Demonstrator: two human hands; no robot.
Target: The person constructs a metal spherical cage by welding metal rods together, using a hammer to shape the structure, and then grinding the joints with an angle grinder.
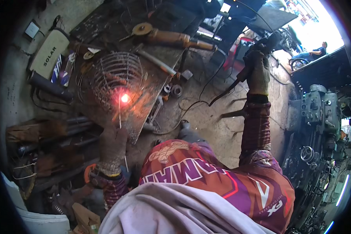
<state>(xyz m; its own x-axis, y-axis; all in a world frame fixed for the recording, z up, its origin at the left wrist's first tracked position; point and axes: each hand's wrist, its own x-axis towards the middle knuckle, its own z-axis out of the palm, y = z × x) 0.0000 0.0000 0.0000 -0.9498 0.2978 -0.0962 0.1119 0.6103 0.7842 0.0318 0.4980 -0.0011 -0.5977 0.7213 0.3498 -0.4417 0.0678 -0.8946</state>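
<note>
Left fingers (117, 136) pinch a thin rod (119, 117) by the worktop's (143, 111) near corner, best kept steady; right fingers (251, 59) clasp a dark handle (243, 74).

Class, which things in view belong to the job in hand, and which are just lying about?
Likely in the job:
- round metal cage
- thin rod in the gloved left hand
- black cabled handle in the gloved right hand

Apparently lying about:
- angle grinder
- metal rings
- cardboard

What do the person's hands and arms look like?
The left hand and right hand wear dirty greyish-brown gloves with knitted cuffs. The left sleeve and right sleeve are dark purple-maroon with paler patterning.
</note>
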